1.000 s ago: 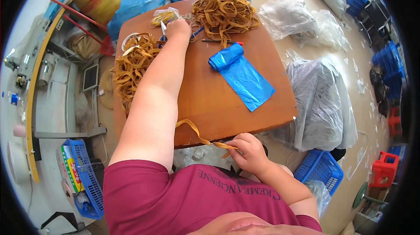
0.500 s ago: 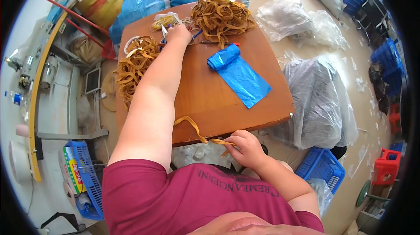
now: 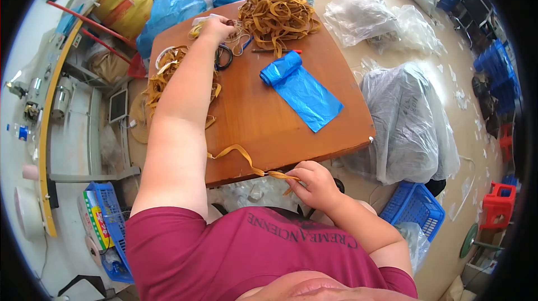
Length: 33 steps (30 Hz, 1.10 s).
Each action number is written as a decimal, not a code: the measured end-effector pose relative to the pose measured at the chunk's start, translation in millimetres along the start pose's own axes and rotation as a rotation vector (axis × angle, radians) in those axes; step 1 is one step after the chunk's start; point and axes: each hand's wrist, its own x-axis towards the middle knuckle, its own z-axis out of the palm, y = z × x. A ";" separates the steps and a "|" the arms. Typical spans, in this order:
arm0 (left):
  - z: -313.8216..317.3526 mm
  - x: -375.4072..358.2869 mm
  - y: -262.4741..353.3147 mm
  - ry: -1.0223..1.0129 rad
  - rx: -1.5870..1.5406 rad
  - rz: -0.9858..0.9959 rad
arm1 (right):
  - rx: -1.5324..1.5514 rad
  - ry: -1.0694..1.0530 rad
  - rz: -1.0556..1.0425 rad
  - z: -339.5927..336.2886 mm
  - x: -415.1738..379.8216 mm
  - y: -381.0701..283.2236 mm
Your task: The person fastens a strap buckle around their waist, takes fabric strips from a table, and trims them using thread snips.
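My left hand (image 3: 217, 29) reaches to the far side of the wooden table (image 3: 246, 105). Its fingers are pinched together at a small tangle of thin pale cords (image 3: 244, 38), and what they grip I cannot make out. Dark scissor-like handle loops (image 3: 224, 58) lie beside my left wrist. At the near edge, my right hand (image 3: 316, 185) pinches a folded end of a mustard-brown flat band (image 3: 274, 175). The band trails left over the tabletop. A large heap of brown bands (image 3: 277, 18) sits at the back, and another pile (image 3: 168, 71) lies partly behind my left forearm.
A partly unrolled blue plastic bag roll (image 3: 305, 93) lies right of centre, with a red-tipped pen (image 3: 296, 51) behind it. Plastic-wrapped bundles (image 3: 400, 127) stand right of the table. Blue crates (image 3: 414, 205) are on the floor at both sides. Filled sacks (image 3: 123, 1) crowd the back left.
My left hand has moved slightly farther back and left, bringing the dark handle loops into view. My right hand keeps its hold on the band. The whole view has shifted slightly.
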 end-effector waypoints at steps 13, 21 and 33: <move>-30.9 -89.8 20.3 0.005 0.603 -0.075 | -0.045 -0.029 -0.053 15.8 -13.4 -14.4; -76.4 -132.3 20.3 0.341 0.104 -0.103 | -0.107 -0.119 0.001 29.8 -21.9 -30.5; -22.8 -475.6 37.3 -0.168 -1.265 -0.297 | 0.896 -0.283 0.450 62.0 -50.8 -59.3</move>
